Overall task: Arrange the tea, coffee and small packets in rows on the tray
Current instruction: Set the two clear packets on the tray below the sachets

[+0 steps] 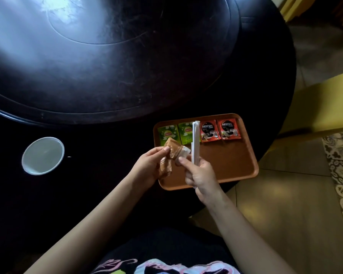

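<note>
A brown tray [226, 165] lies on the dark table's near right edge. Along its far side sit two green tea bags [168, 133] [186, 131] and two red coffee sachets [208, 130] [228, 128] in a row. My left hand [147, 167] holds brown small packets [171, 153] over the tray's left edge. My right hand [198, 173] grips long white stick packets [195, 141] upright, and its thumb and finger also touch a small white packet [183, 153] beside the brown ones.
A round white dish [43, 155] rests on the table to the left. A large dark turntable [107, 56] fills the table's middle. A yellow chair [325, 107] stands to the right, over tiled floor.
</note>
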A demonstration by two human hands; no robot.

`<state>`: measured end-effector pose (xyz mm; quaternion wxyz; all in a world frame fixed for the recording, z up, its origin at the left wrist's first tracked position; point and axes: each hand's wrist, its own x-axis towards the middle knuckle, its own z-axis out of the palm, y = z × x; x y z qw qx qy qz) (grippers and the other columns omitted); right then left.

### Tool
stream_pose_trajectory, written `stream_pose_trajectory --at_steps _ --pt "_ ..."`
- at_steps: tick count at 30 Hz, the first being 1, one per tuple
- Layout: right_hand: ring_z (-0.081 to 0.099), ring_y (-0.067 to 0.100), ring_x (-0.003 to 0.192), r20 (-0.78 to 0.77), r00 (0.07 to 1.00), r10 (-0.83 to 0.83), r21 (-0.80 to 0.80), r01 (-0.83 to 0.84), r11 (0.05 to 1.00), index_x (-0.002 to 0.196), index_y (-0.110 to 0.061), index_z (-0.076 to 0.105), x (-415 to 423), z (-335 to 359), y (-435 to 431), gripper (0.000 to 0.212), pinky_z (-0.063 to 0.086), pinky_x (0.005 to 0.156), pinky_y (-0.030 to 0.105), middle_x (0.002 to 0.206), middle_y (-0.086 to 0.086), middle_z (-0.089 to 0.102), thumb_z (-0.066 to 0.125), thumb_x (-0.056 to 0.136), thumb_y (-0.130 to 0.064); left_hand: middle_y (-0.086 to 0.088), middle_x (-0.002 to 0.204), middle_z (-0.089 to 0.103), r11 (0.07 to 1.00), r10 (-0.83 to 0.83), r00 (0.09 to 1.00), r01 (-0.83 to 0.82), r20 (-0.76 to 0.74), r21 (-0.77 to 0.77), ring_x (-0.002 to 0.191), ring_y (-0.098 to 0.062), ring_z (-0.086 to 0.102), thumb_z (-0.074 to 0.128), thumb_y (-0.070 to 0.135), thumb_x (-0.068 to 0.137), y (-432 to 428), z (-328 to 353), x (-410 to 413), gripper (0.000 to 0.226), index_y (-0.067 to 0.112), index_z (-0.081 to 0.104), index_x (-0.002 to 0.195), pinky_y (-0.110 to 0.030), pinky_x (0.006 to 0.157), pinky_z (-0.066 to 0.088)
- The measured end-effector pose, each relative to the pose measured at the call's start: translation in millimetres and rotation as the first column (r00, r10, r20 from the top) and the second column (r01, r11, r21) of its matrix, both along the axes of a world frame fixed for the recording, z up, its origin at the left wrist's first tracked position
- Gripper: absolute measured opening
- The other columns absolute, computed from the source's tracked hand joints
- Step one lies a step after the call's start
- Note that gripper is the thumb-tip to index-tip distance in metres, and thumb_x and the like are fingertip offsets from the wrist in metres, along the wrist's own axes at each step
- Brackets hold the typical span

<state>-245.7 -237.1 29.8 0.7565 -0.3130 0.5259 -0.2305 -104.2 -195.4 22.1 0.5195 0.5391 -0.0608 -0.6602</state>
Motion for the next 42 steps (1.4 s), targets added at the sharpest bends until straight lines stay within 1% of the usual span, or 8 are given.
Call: stream_pose_trajectory --at_steps 3,7,14,19,24,27,31,42 --pt "0.032 0.001 0.031 -0.103 0.991 -0.086 -0.061 0.08 0.995 0.088 -0.012 0.062 -1.5 -4.6 -7.2 0.005 0.025 0.032 0.012 0.048 -0.008 0.052 0.064 0.084 -0.012 -0.003 0.071 0.068 0.997 -0.035 0.989 0.024 0.142 0.078 0.053 -0.013 0.064 0.067 0.02 0.077 7.7 -4.8 -4.8 0.009 0.013 0.064 0.081 -0.025 0.051 0.053" --pt "0.055 0.004 0.056 -0.341 0.938 0.062 -0.325 -0.179 0.928 0.086 -0.005 0.067 -4.2 -11.4 -21.0 0.008 0.042 0.048 0.006 0.068 0.001 0.062 0.065 0.083 -0.012 0.0 0.065 0.069 0.982 -0.148 0.952 0.111 0.268 0.15 0.054 -0.012 0.062 0.068 0.021 0.078 18.0 -6.0 -8.0 0.009 0.017 0.066 0.071 -0.024 0.051 0.051" --pt "0.05 0.002 0.059 -0.453 0.714 0.533 -0.191 -0.662 0.725 0.077 -0.014 0.067 -2.8 -8.0 -48.4 0.003 0.037 0.059 0.018 0.063 -0.007 0.058 0.068 0.079 -0.014 0.0 0.074 0.071 0.95 -0.271 0.887 0.183 0.374 0.253 0.061 -0.01 0.062 0.069 0.029 0.078 28.4 -5.0 2.7 0.009 0.022 0.073 0.082 -0.017 0.049 0.047" --pt "0.044 0.003 0.044 -0.3 0.872 0.386 -0.075 -0.425 0.902 0.077 -0.019 0.062 3.7 -20.1 -36.5 0.009 0.034 0.04 0.014 0.057 -0.005 0.05 0.067 0.081 -0.026 0.004 0.063 0.071 0.97 -0.157 0.92 0.076 0.359 0.229 0.057 -0.007 0.066 0.072 0.02 0.075 28.9 -9.2 -8.7 0.002 0.02 0.073 0.077 -0.018 0.05 0.05" --pt "0.063 0.018 0.068 -0.285 0.921 0.265 0.027 -0.269 0.963 0.089 -0.015 0.064 3.2 -33.3 -21.8 0.015 0.046 0.044 0.017 0.081 0.008 0.067 0.068 0.08 -0.025 -0.001 0.071 0.07 0.97 -0.089 0.911 -0.013 0.403 0.244 0.063 -0.011 0.065 0.07 0.02 0.077 27.4 -17.9 -19.0 0.004 0.021 0.072 0.074 -0.022 0.056 0.052" --pt "0.064 0.02 0.074 -0.421 0.885 0.198 -0.095 -0.26 0.961 0.091 -0.009 0.064 10.3 -42.0 -23.1 0.017 0.05 0.055 0.022 0.083 0.011 0.068 0.069 0.08 -0.021 0.0 0.08 0.071 0.953 -0.103 0.852 -0.062 0.513 0.295 0.07 -0.01 0.066 0.065 0.027 0.082 25.6 -20.1 -16.5 0.011 0.019 0.072 0.083 -0.022 0.054 0.054" --pt "0.06 0.018 0.07 -0.575 0.786 0.228 -0.205 -0.407 0.89 0.091 -0.007 0.066 19.8 -50.0 -25.0 0.019 0.046 0.061 0.027 0.076 0.005 0.063 0.07 0.079 -0.022 -0.001 0.098 0.069 0.932 -0.072 0.791 -0.163 0.608 0.323 0.092 -0.015 0.064 0.057 0.023 0.085 35.4 -26.7 4.1 0.016 0.02 0.068 0.097 -0.033 0.08 0.054" --pt "0.054 0.021 0.068 -0.812 0.574 0.11 -0.344 -0.621 0.705 0.085 -0.006 0.059 24.9 -50.5 -11.2 0.022 0.041 0.055 0.03 0.079 0.002 0.055 0.061 0.086 -0.028 -0.011 0.108 0.063 0.943 -0.015 0.881 -0.145 0.473 0.298 0.086 -0.016 0.063 0.063 0.002 0.079 47.7 -32.8 18.9 0.027 0.019 0.063 0.1 -0.023 0.063 0.049"
